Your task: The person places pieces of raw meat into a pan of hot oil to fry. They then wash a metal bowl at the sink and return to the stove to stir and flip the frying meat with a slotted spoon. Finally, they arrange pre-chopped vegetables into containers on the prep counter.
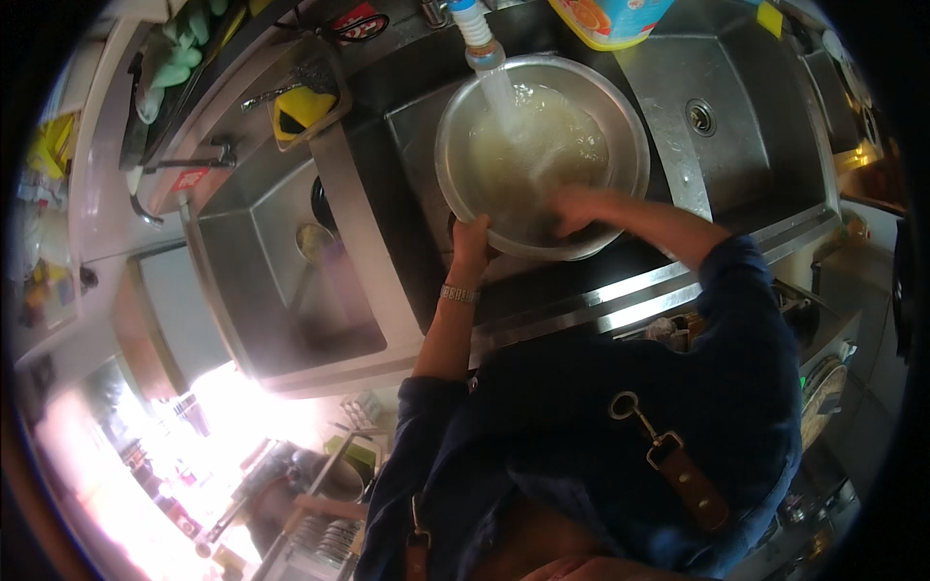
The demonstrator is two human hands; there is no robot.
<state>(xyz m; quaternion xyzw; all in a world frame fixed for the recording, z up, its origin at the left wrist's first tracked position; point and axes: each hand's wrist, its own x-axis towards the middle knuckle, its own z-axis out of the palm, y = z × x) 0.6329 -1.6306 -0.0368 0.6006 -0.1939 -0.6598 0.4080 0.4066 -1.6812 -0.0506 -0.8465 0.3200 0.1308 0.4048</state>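
A large steel bowl (pixel 639 145) of cloudy water stands over the middle sink basin (pixel 412 126). Water runs into it from a tap (pixel 484 53) with a white and blue nozzle. My left hand (pixel 472 242) grips the near left rim of the bowl, fingers wrapped round the edge. Inside the bowl, my right hand (pixel 579 208) reaches down into the water at the near side. Its fingers are partly under the surface and blurred, so their pose is hidden. What lies at the bottom of the bowl cannot be made out through the murky water.
To the left is another sink basin (pixel 271 290) with a long-handled strainer (pixel 310 242) in it. A tray with a yellow sponge (pixel 305 105) sits above that basin. An empty-looking right basin (pixel 736 116) has a drain. A blue and yellow container (pixel 610 24) stands behind the bowl.
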